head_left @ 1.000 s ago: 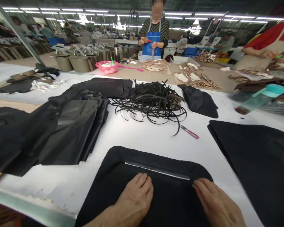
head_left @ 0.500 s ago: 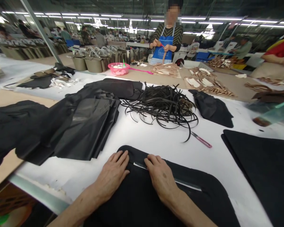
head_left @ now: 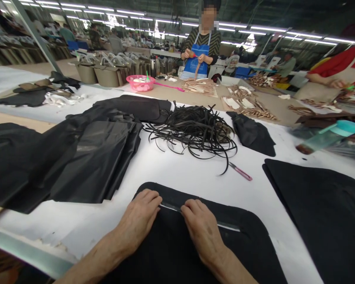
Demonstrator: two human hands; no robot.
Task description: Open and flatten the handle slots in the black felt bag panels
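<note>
A black bag panel point(head_left: 171, 244) with rounded corners lies in front of me. Across its upper part runs a long narrow slot point(head_left: 229, 227) with a pale strip showing in it. At the slot's left end, my left hand point(head_left: 139, 217) has its fingers curled and closed on the panel's material. My right hand point(head_left: 202, 228) is closed in the same way on the slot's edge near its middle, a short gap from the left. Both sets of fingertips are partly hidden. Beyond the panel lie pink-handled thread snips point(head_left: 240, 172).
A tangled heap of thin black strips point(head_left: 192, 132) lies ahead. Stacked black sheets point(head_left: 91, 157) cover the left, more black panels point(head_left: 316, 197) the right. A bottle with a turquoise lid point(head_left: 328, 136) lies at right. Across the table, a person in a blue apron point(head_left: 198, 59) handles a strip.
My left hand's fingers, stretched out on the panel's upper left corner before, have curled in at the slot's end. My right fingers are more bent. The view has turned slightly right.
</note>
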